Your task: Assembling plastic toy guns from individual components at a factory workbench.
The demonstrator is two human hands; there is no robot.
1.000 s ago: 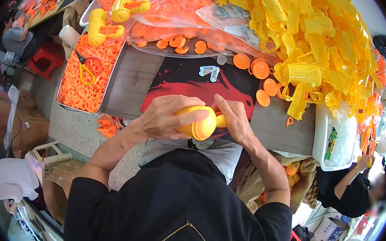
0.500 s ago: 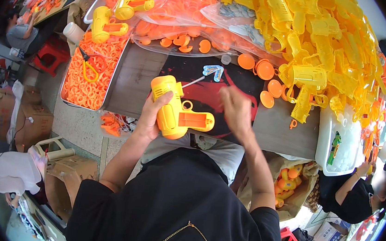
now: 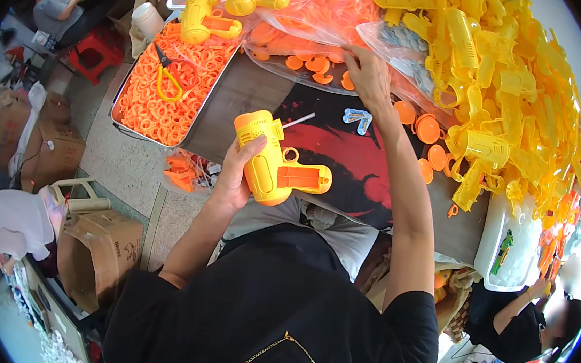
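Observation:
My left hand (image 3: 236, 176) grips a yellow toy gun body (image 3: 275, 162) with an orange panel, held above the near edge of the workbench. My right hand (image 3: 367, 73) stretches far forward and rests on a clear plastic bag (image 3: 306, 22) of small orange parts at the back of the bench. Loose orange round caps (image 3: 427, 128) lie just right of that arm. A small light-blue part (image 3: 358, 118) and a thin white stick (image 3: 298, 120) lie on the dark red-printed mat (image 3: 348, 162) between my hands.
A metal tray (image 3: 128, 92) of orange rings with orange-handled scissors (image 3: 168, 72) sits left. Two assembled yellow toys (image 3: 205, 19) lie beyond it. A big heap of yellow shells (image 3: 502, 90) fills the right. A white bin (image 3: 507, 255) and another person (image 3: 536, 317) are at right.
Both hands held the yellow toy together; now only the left hand holds it, turned sideways, and the right hand has let go and reached forward to the bag of orange parts.

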